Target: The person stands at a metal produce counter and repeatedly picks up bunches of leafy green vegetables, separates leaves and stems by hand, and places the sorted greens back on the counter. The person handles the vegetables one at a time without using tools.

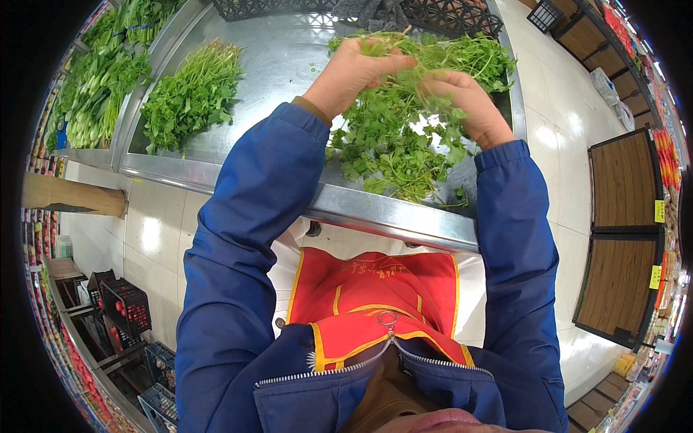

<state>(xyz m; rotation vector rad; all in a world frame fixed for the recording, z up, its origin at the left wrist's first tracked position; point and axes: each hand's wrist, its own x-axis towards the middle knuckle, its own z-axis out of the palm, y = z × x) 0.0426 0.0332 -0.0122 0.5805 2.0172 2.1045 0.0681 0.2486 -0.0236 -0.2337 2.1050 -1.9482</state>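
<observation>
Above the metal display counter (270, 59), my left hand (360, 70) is closed around the pale stems of a small bunch of coriander (400, 81). My right hand (468, 105) is at the leafy side of that bunch, thumb and fingers pinched in among the leaves, slightly blurred; its fingertips are partly hidden by the greens. Beneath both hands, loose coriander (400, 157) lies spread over the counter, and more sprigs (482, 57) reach its right edge. A neat pile of leafy stems (195, 94) lies to the left, apart from my hands, with its stem ends pointing away from me.
Black plastic crates (452, 19) stand at the counter's far side, with dark cloth or netting (373, 13) beside them. A raised metal rim (400, 216) borders the near edge. Leafy vegetables (92, 103) fill the left bin. Wooden-topped stands (622, 184) are across the aisle.
</observation>
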